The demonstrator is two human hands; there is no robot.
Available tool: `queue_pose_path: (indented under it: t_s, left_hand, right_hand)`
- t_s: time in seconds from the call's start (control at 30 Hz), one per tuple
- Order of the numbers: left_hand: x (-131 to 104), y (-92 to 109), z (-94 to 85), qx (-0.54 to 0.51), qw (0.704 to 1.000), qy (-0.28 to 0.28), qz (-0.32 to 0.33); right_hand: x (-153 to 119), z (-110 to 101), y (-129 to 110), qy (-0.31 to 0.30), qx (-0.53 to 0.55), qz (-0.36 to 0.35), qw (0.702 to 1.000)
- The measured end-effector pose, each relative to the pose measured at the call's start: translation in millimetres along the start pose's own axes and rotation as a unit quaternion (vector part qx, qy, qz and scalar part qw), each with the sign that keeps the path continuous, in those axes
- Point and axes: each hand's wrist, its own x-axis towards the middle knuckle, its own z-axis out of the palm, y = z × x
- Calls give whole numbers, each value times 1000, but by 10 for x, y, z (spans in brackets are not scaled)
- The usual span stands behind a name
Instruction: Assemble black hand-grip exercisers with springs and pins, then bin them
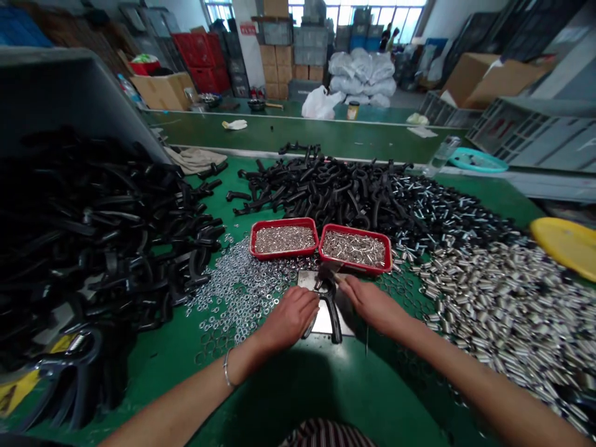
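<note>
My left hand point(292, 313) is closed round one side of a black plastic spring clamp point(332, 310), whose handles point toward me. The clamp rests over a small metal plate point(307, 279) on the green table. In my right hand point(367, 303) is the handle of what looks like a small hammer point(327, 272), its dark head over the clamp's upper end. Just beyond the plate, a red tray point(284, 254) holds tiny metal pieces. Beside it, another red tray point(356, 268) contains small metal pins. My fingers partly hide the clamp.
Loose nuts point(237, 288) lie to the left, and springs point(503, 310) form a heap on the right. Black clamp parts point(321, 186) are piled behind the trays. More black parts point(116, 211) spill from a grey bin point(51, 81). A yellow lid point(565, 242) sits far right.
</note>
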Motion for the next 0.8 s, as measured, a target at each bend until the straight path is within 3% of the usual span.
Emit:
queue_pose_path:
  t_s: [0.07, 0.2, 0.27, 0.33, 0.43, 0.57, 0.63, 0.73, 0.8]
  left_hand:
    - [-5, 5, 38, 1, 1000, 3, -6]
    - [36, 5, 49, -9, 1000, 2, -19]
    - [55, 18, 2, -18, 999, -7, -34]
    - [48, 49, -60, -28, 997, -12, -70]
    - [-28, 138, -123, -15, 986, 0, -164]
    - [-152, 297, -66, 47, 969, 1, -241]
    - [-180, 351, 0, 70, 966, 5, -247]
    - [-177, 377, 85, 83, 964, 7, -253]
    - [-152, 369, 118, 81, 962, -5, -261]
  right_hand:
    - [85, 35, 22, -34, -15, 2, 999]
    - [128, 45, 19, 19, -56, -24, 998]
    - [103, 53, 8, -11, -110, -8, 994]
    - [39, 73, 4, -57, -131, -2, 990]
    - [-123, 115, 24, -67, -133, -20, 989]
    - [-253, 122, 75, -95, -145, 7, 985]
    - [-198, 98, 79, -84, -112, -1, 990]
    - [5, 68, 62, -18, -87, 1, 996]
    - [137, 49, 73, -28, -48, 36, 998]
